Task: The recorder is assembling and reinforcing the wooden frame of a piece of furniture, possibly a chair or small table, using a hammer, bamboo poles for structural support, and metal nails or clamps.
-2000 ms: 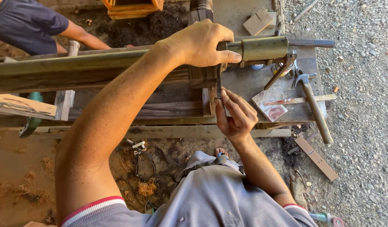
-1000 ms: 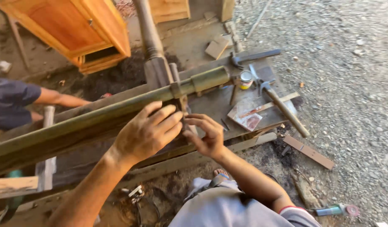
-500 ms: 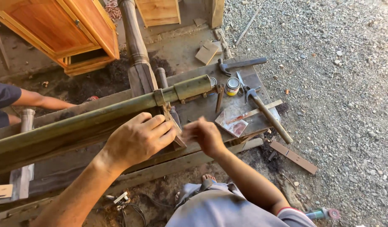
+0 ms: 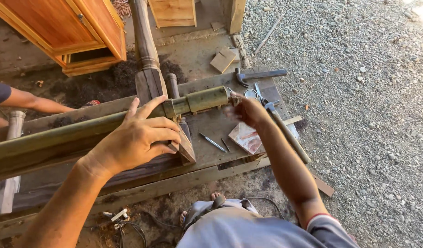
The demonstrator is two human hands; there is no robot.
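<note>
A long olive-green bamboo pole (image 4: 83, 131) crosses the wooden workbench (image 4: 211, 124) from nine o'clock toward one o'clock. The left hand (image 4: 138, 138) rests on it mid-length, fingers curled over the top. The right hand (image 4: 248, 110) — blurred, grip unclear — sits at the pole's end, near a hammer (image 4: 259, 75) at one o'clock.
</note>
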